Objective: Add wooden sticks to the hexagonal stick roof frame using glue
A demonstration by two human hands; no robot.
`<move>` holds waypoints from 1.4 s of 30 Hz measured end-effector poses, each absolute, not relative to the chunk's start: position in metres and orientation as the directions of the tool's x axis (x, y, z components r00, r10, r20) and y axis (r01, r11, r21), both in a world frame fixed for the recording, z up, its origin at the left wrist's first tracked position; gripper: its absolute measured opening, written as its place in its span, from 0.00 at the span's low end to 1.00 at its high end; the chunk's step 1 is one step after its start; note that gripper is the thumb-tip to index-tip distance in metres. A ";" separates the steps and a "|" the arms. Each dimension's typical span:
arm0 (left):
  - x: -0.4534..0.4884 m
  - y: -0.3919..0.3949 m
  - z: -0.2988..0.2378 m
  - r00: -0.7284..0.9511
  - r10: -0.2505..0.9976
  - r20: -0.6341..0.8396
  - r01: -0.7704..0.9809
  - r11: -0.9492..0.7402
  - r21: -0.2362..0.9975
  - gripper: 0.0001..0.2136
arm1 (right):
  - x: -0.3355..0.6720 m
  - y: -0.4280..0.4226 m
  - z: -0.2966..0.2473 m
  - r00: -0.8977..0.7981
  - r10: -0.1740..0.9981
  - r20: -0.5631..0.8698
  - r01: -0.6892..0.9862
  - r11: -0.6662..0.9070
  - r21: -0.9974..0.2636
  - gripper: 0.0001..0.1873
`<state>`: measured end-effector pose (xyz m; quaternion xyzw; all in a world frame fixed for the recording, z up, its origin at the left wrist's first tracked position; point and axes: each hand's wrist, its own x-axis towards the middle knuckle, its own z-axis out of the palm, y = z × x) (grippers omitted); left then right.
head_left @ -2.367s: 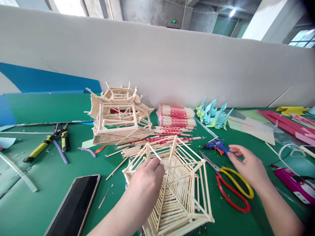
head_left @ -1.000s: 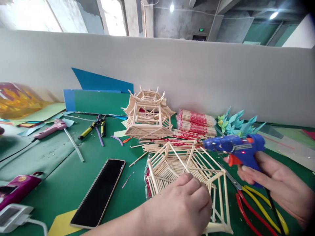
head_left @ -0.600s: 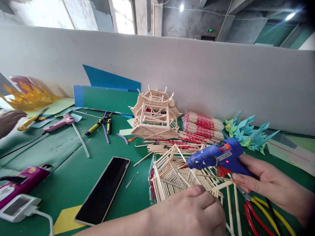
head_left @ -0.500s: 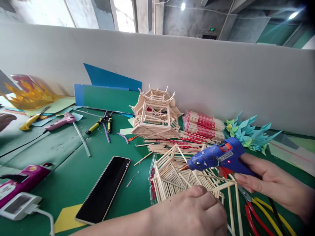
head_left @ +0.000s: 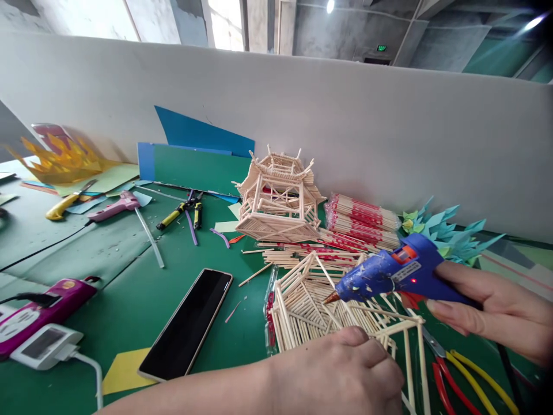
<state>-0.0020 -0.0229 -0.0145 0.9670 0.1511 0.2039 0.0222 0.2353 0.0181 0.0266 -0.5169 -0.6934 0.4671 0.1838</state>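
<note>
My right hand (head_left: 496, 302) is wrapped around the handle of a blue hot glue gun (head_left: 380, 274) with a red light lit on its side. The gun's metal nozzle points left, just over a frame built of thin wooden sticks (head_left: 298, 323). With curled fingers, my left hand (head_left: 345, 369) holds the near side of that stick frame; its fingertips are hidden from me. Behind the frame stands a pavilion-like model (head_left: 280, 202) made of the same sticks. Loose sticks (head_left: 294, 257) lie between the two.
Packs of sticks (head_left: 363, 219) and blue paper leaves (head_left: 453, 230) sit at the back right. Red-and-yellow-handled pliers (head_left: 449, 363) lie at right. A phone (head_left: 188, 325), purple power strip (head_left: 47, 314), pink glue gun (head_left: 114, 207) and yellow-black pliers (head_left: 179, 212) are at left.
The view has shifted slightly, so most things sit a little further right. The glue gun stays over the stick frame and my left hand keeps its place on it.
</note>
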 end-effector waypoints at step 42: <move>0.000 -0.021 -0.022 0.903 0.323 0.282 0.347 -0.937 -0.039 0.12 | 0.235 0.018 0.047 -0.329 0.943 0.043 0.714 0.278 -0.643 0.23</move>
